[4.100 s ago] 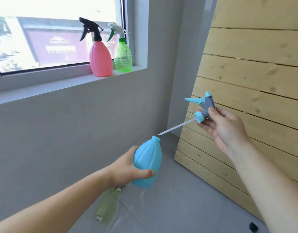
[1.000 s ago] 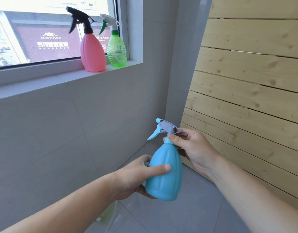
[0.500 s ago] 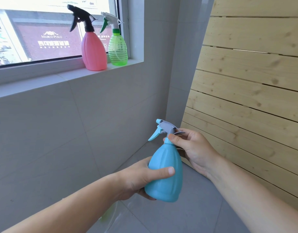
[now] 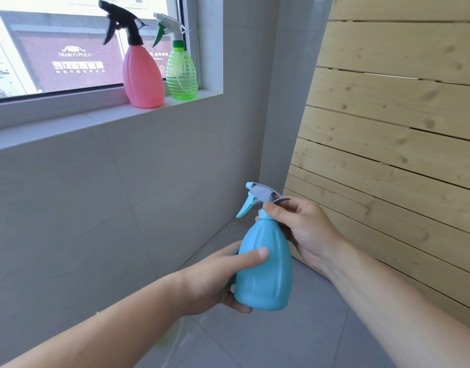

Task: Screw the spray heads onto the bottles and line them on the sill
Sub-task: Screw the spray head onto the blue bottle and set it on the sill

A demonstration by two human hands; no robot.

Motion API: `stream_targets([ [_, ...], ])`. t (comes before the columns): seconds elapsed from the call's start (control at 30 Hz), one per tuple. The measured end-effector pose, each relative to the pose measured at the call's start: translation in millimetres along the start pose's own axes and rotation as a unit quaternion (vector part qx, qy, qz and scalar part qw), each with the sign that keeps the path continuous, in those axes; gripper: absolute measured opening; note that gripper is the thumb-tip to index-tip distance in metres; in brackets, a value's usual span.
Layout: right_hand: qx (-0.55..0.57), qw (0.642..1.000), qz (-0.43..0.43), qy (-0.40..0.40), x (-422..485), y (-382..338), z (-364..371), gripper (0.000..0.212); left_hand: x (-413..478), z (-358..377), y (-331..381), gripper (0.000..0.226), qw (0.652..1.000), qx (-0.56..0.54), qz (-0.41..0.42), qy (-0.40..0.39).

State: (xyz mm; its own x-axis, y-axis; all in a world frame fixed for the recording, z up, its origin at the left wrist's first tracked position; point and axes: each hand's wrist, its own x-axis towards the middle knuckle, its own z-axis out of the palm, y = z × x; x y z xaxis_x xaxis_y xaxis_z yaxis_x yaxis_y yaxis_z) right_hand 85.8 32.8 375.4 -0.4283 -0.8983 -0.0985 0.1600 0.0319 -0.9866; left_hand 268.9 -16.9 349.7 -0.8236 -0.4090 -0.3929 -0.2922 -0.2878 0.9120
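A light-blue bottle (image 4: 265,272) is held upright in mid-air below the window. My left hand (image 4: 215,280) wraps its body from the left, thumb across the front. On its neck sits a grey and light-blue spray head (image 4: 257,196), nozzle pointing left. My right hand (image 4: 302,227) pinches the collar of that head from the right. Up on the white sill (image 4: 69,123) stand a pink bottle (image 4: 142,78) with a black spray head and, right of it, a green ribbed bottle (image 4: 181,75) with a white and green head.
A pale wooden slatted panel (image 4: 401,134) leans against the wall on the right. Grey tiled wall runs below the sill, grey floor tiles below my hands. A faint green shape (image 4: 166,338) shows on the floor under my left forearm.
Four seconds ago the spray head and its tube were apart from the bottle; now the head sits on the neck. In the last second the hands hardly moved.
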Motion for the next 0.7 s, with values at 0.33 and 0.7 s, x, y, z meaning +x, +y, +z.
stream_targets([
  [0.33, 0.03, 0.994, 0.058, -0.084, -5.9, -7.9, -1.0, 0.017, 2.4, -2.2, -4.1, 0.071, 0.998, -0.029, 0.007, -0.047],
  [0.7, 0.006, 0.999, 0.037, -0.011, -3.6, -8.1, 2.5, 0.013, 2.3, 11.5, -1.0, 0.062, 0.999, 0.001, 0.019, 0.027],
])
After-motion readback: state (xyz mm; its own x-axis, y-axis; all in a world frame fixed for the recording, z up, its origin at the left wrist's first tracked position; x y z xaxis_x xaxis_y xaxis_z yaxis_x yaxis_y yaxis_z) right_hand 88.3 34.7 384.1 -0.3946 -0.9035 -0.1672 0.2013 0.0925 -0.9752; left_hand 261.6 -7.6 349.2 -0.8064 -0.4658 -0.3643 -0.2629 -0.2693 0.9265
